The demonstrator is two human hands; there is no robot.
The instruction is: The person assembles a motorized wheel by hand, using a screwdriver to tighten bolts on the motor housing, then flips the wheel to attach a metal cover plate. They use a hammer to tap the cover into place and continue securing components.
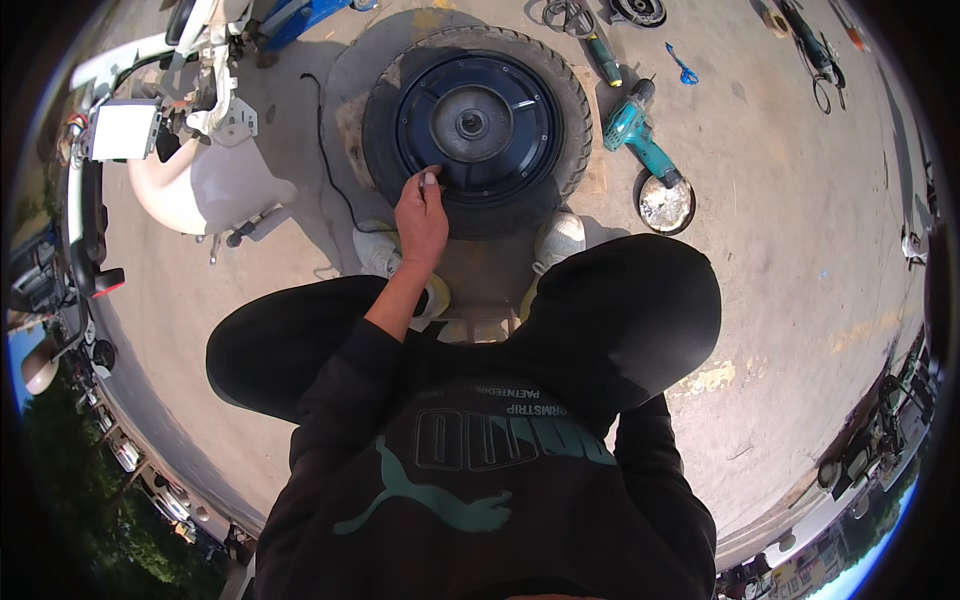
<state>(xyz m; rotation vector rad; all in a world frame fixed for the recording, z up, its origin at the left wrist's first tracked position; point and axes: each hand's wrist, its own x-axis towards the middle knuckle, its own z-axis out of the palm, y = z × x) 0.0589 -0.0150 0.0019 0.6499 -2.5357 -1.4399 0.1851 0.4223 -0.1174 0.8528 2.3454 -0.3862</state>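
A wheel with a black tyre (577, 120) and a dark blue hub cover (535, 140) lies flat on the ground between my shoes. At its centre an axle (470, 123) points up, and small bolts ring the cover's edge. My left hand (422, 225) is at the near left edge of that cover, thumb and fingers pinched together. Whatever may be between the fingertips is too small to make out. My right sleeve (645, 435) runs down beside my right thigh; the right hand itself is out of sight.
A teal cordless drill (645, 142) rests against a round dish (667, 212) right of the wheel. Beyond lie a green-handled corded tool (604, 62) and a small blue item (683, 65). A partly stripped white scooter (205, 185) stands left, with a black cable (322, 140) near the tyre.
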